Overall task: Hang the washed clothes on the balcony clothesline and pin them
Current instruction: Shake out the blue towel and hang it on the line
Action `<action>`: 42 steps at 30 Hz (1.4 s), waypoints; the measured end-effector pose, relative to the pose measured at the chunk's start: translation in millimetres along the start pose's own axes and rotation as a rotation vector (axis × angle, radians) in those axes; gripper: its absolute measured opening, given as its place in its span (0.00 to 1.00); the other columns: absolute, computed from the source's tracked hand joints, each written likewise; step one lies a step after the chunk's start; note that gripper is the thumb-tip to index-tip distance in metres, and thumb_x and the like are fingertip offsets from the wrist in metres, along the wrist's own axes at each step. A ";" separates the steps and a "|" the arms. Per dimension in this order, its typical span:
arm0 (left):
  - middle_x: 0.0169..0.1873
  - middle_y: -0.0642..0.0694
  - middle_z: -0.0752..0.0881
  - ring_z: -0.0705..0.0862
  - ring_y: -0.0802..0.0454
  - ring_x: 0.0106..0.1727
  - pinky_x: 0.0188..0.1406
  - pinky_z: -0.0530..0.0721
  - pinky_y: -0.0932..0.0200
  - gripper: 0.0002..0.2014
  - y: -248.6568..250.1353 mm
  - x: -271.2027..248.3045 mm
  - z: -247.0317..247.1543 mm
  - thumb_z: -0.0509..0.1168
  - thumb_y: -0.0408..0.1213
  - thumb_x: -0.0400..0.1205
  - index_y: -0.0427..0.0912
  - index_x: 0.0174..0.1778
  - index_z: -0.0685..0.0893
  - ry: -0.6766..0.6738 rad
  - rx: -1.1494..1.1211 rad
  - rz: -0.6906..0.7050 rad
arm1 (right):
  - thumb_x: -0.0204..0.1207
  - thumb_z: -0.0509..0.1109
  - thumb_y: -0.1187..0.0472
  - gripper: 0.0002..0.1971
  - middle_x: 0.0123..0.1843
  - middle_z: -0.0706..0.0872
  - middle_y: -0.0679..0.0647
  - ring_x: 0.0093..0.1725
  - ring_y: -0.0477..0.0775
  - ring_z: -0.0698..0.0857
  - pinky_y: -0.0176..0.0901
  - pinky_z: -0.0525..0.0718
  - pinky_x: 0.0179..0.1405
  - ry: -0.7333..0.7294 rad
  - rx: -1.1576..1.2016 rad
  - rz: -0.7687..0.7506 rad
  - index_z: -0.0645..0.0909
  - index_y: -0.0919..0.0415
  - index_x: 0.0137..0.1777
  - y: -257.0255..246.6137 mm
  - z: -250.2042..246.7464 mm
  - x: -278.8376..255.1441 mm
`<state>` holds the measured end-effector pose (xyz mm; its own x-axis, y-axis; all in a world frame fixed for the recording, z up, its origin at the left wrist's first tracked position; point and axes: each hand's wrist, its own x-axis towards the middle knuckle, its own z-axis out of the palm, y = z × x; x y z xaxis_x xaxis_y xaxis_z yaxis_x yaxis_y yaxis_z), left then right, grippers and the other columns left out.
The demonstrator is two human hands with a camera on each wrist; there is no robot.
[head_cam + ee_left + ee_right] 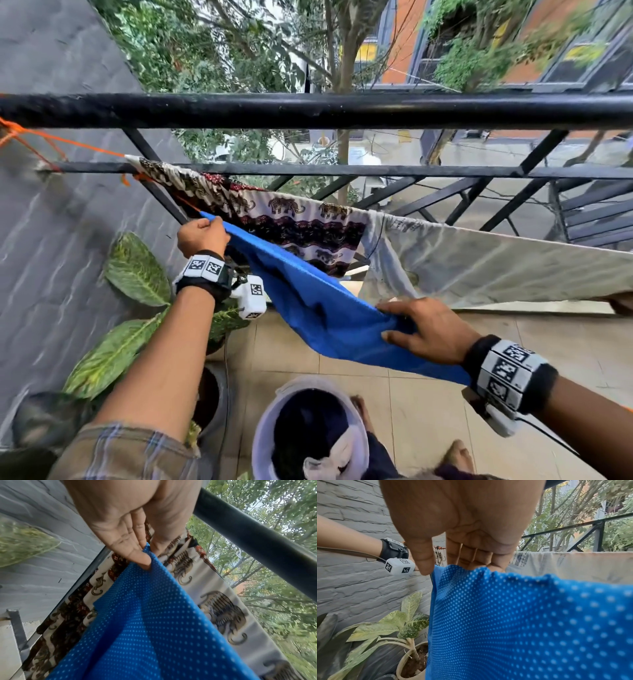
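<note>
Blue dotted cloth is stretched between both hands at mid-frame in the head view, sagging from the 10 o'clock end down toward 4 o'clock. Left hand pinches the upper corner of the cloth: in the left wrist view the thumb and fingers close on the fabric edge. Right hand grips the lower bunched edge; in the right wrist view the fingers curl over the gathered top of the cloth, with the thumb alongside.

Orange clothesline runs from the knot at 9 o'clock toward the hanging laundry. Elephant-print cloth hangs just beyond the blue cloth, at 12 o'clock from it. Pale cloth hangs beside the print cloth, at 3 o'clock. Whether the blue cloth touches a line cannot be told.

Black railing crosses the top of the view. White bucket with dark laundry stands on the tiled floor at 6 o'clock. Potted plant stands against the grey wall at 8 o'clock.
</note>
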<state>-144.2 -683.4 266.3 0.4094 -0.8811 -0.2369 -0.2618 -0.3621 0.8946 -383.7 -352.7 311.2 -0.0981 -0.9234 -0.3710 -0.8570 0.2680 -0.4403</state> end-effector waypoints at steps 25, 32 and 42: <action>0.39 0.41 0.86 0.86 0.46 0.40 0.35 0.86 0.54 0.07 35.5 130.2 -17.1 0.63 0.28 0.77 0.41 0.40 0.85 -0.022 0.004 0.015 | 0.80 0.64 0.42 0.35 0.75 0.78 0.51 0.71 0.57 0.78 0.48 0.78 0.65 -0.123 -0.133 -0.185 0.55 0.43 0.85 -51.0 -6.6 110.8; 0.41 0.47 0.84 0.83 0.57 0.35 0.16 0.75 0.68 0.10 30.6 87.7 -22.4 0.66 0.32 0.84 0.45 0.59 0.77 -0.142 0.015 0.052 | 0.77 0.69 0.47 0.36 0.76 0.76 0.43 0.71 0.50 0.78 0.42 0.76 0.64 -0.005 -0.027 -0.123 0.58 0.40 0.83 -8.9 -17.0 70.0; 0.38 0.50 0.80 0.81 0.55 0.35 0.24 0.80 0.68 0.16 -16.2 -84.9 10.8 0.67 0.28 0.84 0.39 0.68 0.77 -0.361 -0.036 0.137 | 0.74 0.68 0.47 0.33 0.70 0.81 0.44 0.65 0.53 0.81 0.46 0.80 0.56 0.031 -0.041 0.022 0.65 0.40 0.80 73.6 -12.5 -26.6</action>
<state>-184.2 -606.1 267.9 0.0372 -0.9732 -0.2270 -0.2591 -0.2288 0.9384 -450.5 -311.8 298.9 -0.1329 -0.9256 -0.3543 -0.8744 0.2778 -0.3978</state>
